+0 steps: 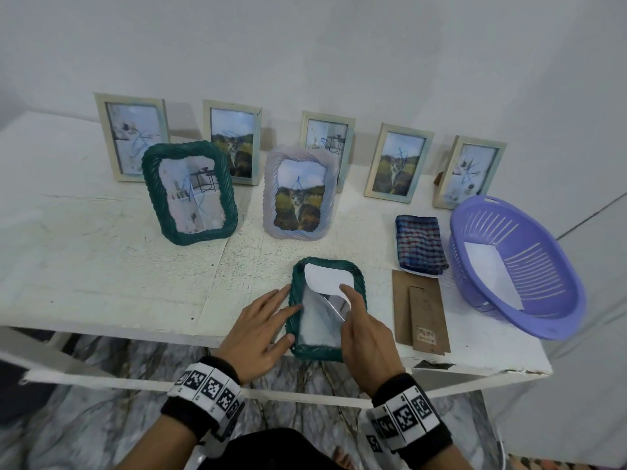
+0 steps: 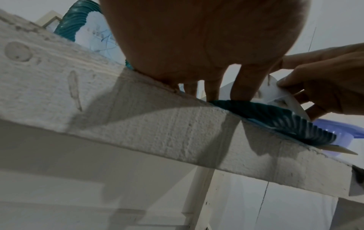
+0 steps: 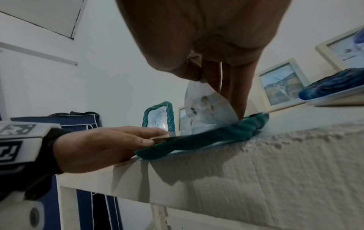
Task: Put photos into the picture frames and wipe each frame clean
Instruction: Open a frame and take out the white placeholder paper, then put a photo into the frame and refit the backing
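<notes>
A dark green woven frame lies face down at the table's front edge, also seen low in the left wrist view and the right wrist view. My left hand rests flat on the frame's left rim with straight fingers. My right hand pinches a photo over the frame's opening. The photo is curled, white back up, with its far end lying on the frame's top part.
A brown backing board lies right of the frame. Beyond it are a checked cloth and a purple basket holding a white sheet. A green frame, a lilac frame and several cream frames stand behind.
</notes>
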`<state>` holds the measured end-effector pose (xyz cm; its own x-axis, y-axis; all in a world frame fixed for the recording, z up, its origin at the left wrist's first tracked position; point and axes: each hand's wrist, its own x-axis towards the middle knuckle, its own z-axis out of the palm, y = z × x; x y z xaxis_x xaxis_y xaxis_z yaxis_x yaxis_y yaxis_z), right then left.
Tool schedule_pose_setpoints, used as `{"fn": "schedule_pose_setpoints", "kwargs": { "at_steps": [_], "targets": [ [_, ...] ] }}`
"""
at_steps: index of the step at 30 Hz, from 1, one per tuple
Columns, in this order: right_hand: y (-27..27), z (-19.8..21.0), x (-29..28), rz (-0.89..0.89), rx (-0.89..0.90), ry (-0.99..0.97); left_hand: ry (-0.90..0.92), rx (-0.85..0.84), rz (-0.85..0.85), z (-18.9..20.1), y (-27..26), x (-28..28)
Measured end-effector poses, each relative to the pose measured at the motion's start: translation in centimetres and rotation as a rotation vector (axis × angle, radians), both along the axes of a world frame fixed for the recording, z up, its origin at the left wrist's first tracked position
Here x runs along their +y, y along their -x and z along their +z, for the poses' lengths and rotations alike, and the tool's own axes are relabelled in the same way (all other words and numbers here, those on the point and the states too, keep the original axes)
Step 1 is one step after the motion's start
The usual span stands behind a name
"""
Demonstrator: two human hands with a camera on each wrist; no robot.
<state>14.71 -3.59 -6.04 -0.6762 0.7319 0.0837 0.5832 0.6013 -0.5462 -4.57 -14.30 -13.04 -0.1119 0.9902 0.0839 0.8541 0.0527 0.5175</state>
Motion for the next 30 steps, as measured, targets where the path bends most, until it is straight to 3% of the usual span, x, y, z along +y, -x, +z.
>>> {"fn": "schedule_pose_setpoints", "kwargs": {
  "at_steps": [6,11,18,22,30],
  "targets": [
    [0.0,0.3,0.1,0.018,0.058,0.002,0.023,-0.131,0.016,0.3,0.2,0.1],
    [0.0,0.5,-0.2,0.020,0.033,-0.004,-0.016,-0.031,-0.006,-0.2,0.3,0.1],
    [-2.0,2.4,1.0,-0.071,0.188,-0.159,-0.012,-0.028,0.003,-0.2,0.3,0.1],
    [-4.7,2.5,2.8,-0.241,0.240,-0.277,-0.005,-0.050,-0.004,-0.3,0.4,0.0],
    [-13.2,1.9,4.0,-0.412,0.437,0.102,0.005,-0.143,0.004,2.4,0.4,0.8]
  ]
}}
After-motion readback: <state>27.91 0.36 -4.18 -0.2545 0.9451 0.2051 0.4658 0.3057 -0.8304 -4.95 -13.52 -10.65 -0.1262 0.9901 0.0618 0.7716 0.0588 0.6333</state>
